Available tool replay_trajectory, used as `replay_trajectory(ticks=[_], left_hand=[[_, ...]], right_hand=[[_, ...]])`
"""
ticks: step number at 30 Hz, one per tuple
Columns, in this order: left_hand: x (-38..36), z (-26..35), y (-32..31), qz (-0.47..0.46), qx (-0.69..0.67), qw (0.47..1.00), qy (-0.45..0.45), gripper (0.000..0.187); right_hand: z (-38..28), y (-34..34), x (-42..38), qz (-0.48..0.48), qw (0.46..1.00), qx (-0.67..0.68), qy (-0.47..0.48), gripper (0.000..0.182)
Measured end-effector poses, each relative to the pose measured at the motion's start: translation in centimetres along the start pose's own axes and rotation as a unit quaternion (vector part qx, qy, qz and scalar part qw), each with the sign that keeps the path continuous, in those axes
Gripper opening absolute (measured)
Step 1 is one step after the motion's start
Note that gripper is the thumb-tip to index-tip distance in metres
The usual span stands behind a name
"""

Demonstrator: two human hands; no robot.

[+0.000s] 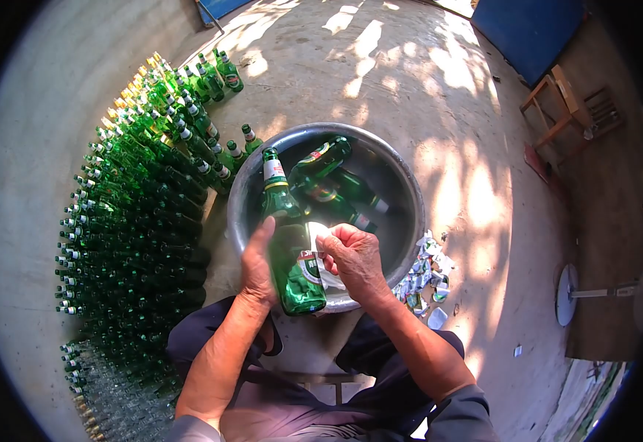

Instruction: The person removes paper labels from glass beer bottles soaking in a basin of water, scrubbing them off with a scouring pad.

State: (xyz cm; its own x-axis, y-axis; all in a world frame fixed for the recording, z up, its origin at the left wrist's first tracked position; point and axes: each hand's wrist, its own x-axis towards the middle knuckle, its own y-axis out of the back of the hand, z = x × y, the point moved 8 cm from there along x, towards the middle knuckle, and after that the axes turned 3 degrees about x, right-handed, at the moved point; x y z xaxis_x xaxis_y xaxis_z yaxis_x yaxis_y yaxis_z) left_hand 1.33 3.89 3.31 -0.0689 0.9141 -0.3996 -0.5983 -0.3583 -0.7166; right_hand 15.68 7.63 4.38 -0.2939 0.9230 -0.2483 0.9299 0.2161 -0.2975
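Note:
A green glass beer bottle [286, 258] is held over the near rim of a round metal basin [416, 173], its neck tilted away from me. My left hand [260, 261] grips the bottle's left side. At its right side, my right hand [355, 259] pinches the edge of a white paper label [317, 239], which is partly lifted off the glass. Part of the label with red and green print still lies against the bottle. Inside the basin, several green bottles [343, 190] lie in murky water.
Many upright green bottles [137, 214] stand packed together on the left, with clear ones [126, 390] nearer me. Crumpled labels [428, 274] lie right of the basin. A wooden chair [557, 103] and a blue door [528, 37] are at the far right.

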Motion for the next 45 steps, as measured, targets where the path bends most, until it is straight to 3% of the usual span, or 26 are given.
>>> replay_trajectory(ticks=[13, 28, 40, 42, 45], left_hand=[[0.5, 0.5, 2.0, 0.049, 0.025, 0.998, -0.036, 0.045], [-0.1, 1.1, 0.0, -0.01, -0.013, 0.999, -0.035, 0.046], [0.3, 1.3, -1.9, -0.095, -0.004, 0.995, -0.044, 0.058], [0.5, 1.3, -1.8, -0.108, 0.06, 0.991, -0.047, 0.079], [0.6, 1.4, -2.2, -0.115, 0.031, 0.991, -0.054, 0.081]], right_hand=[[-0.3, 0.3, -0.2, -0.002, 1.0, 0.003, -0.013, 0.016], [-1.0, 1.2, -0.2, -0.005, 1.0, -0.008, 0.005, 0.017], [-1.5, 2.0, -0.6, -0.001, 1.0, -0.003, 0.004, 0.017], [-1.7, 2.1, -0.7, -0.003, 1.0, -0.001, 0.015, 0.018], [-1.9, 2.3, -0.8, -0.001, 1.0, -0.007, 0.017, 0.017]])
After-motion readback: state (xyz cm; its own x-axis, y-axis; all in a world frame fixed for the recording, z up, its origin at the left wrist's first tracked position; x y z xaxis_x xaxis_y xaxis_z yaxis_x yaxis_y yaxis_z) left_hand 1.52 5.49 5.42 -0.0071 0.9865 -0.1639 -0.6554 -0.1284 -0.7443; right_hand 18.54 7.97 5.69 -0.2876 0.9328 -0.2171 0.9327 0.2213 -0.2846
